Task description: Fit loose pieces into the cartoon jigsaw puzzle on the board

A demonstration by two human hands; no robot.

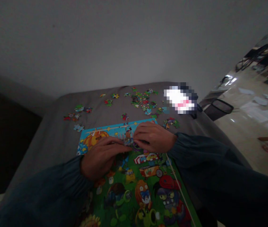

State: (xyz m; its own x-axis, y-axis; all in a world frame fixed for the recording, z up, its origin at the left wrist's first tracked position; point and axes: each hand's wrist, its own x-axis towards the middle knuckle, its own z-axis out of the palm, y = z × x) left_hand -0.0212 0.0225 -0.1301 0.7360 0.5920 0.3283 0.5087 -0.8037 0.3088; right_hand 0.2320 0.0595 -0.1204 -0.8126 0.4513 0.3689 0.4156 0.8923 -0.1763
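A jigsaw puzzle [134, 189] of cartoon plants and zombies, blue along its far edge and green below, lies on a cloth-covered table. My left hand [100, 156] rests over its upper left part, fingers bent and drawn together, pointing right. Across from it, my right hand [154, 137] is closed with its fingertips curled down near the upper middle. Both sets of fingertips come close together beside a small greyish patch of the picture. Whatever sits under or between the fingertips is hidden.
Loose puzzle pieces [144, 101] lie in a cluster beyond the puzzle, with more pieces [78, 112] at the left. A bright, pixelated object [181, 99] is at the table's far right. A grey wall [124, 44] borders the back; a tiled floor [249, 116] shows at right.
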